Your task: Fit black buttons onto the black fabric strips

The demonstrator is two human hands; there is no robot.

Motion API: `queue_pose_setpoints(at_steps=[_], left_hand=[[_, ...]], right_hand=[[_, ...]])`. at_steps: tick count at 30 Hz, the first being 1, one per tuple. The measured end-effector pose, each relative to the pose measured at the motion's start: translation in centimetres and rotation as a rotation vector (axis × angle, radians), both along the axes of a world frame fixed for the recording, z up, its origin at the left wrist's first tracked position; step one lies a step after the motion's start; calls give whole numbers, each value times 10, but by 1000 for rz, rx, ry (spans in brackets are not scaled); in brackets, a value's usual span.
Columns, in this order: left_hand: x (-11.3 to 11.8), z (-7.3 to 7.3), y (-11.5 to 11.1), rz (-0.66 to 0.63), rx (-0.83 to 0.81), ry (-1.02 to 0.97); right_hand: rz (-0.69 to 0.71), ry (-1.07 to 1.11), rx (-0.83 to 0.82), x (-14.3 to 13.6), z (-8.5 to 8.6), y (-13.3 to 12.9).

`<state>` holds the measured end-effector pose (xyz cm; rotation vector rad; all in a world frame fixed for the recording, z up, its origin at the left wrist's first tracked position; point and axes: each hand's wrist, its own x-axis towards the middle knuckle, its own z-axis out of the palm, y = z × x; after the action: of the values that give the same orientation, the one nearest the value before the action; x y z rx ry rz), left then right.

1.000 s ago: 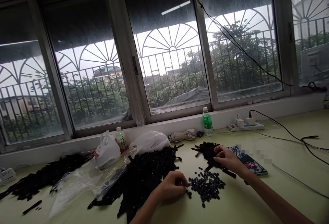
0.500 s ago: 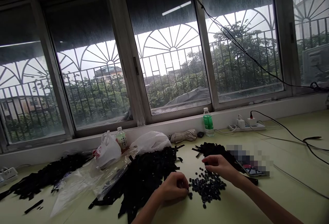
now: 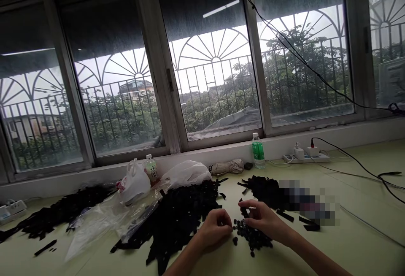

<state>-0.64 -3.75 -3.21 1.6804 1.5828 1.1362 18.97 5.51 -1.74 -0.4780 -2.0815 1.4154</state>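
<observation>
My right hand [image 3: 264,220] pinches a short black strip [image 3: 243,210] between thumb and fingers. It hangs over the far right side of a pile of small round black pieces, like buttons [image 3: 257,239], and hides part of it. At the left edge of that pile, my left hand [image 3: 216,228] is closed with its fingertips together, close to the table [image 3: 196,263]. Whatever it may hold is hidden. Left of this hand lies a large heap of black fabric strips [image 3: 177,217].
A smaller heap of black strips [image 3: 265,189] lies behind my right hand, beside a blurred-out patch. Along the window wall stand a green-labelled bottle [image 3: 257,153], a power strip [image 3: 319,158], a folded umbrella [image 3: 227,167] and white plastic bags [image 3: 135,183]. Another black heap [image 3: 63,208] lies far left.
My right hand has shifted left and down over the round pieces, and the black strip now shows more upright in its fingers. My left hand has stayed nearly in place.
</observation>
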Motion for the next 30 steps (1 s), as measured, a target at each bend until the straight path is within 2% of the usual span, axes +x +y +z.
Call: queue_pose_setpoints(at_steps=[9,15,19,25,30], left_hand=[[2,-5,4,4,20,-195],[11,-5,5,25,1,-263],[20,-2,5,55,-33,-384],[31,2,1,-24,-149,-651],[31,6,-2,-30,-197,-751]], right_hand=[[37,18,-40,-5,-4,-7],[50,64,-51,-4,1,-11],[72,115,-45,-6,0,-15],[81,111,147,-10,-7,-19],[50,84,273,-10,-8,-18]])
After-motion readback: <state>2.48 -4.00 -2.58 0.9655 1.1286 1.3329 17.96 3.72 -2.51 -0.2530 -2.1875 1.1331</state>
